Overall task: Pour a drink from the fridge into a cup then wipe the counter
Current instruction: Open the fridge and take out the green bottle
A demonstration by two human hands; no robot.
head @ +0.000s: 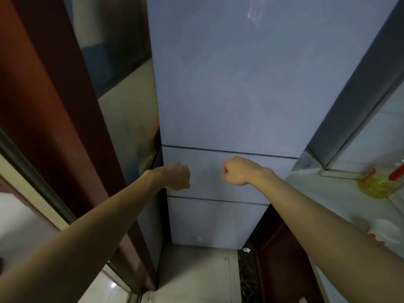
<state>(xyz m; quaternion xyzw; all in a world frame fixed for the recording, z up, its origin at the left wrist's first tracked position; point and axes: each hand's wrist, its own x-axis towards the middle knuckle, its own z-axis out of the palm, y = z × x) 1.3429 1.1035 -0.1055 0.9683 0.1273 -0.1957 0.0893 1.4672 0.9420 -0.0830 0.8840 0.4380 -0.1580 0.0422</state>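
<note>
Both hands are balled into fists and hold nothing. The left hand (177, 176) and right hand (234, 171) hover side by side before the fridge (218, 84), level with its middle door. Every door looks closed, so the drink is presumably inside, unseen. This seems to be the opening step. Next a hand must uncurl, catch a door edge and pull. The surface (323, 184) lies to the right.

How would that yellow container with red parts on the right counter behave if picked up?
The yellow container looks translucent, probably plastic holding liquid: likely heavyish and sloshy. If it is oil, the surface may be slippery. Blur hides its shape.
</note>
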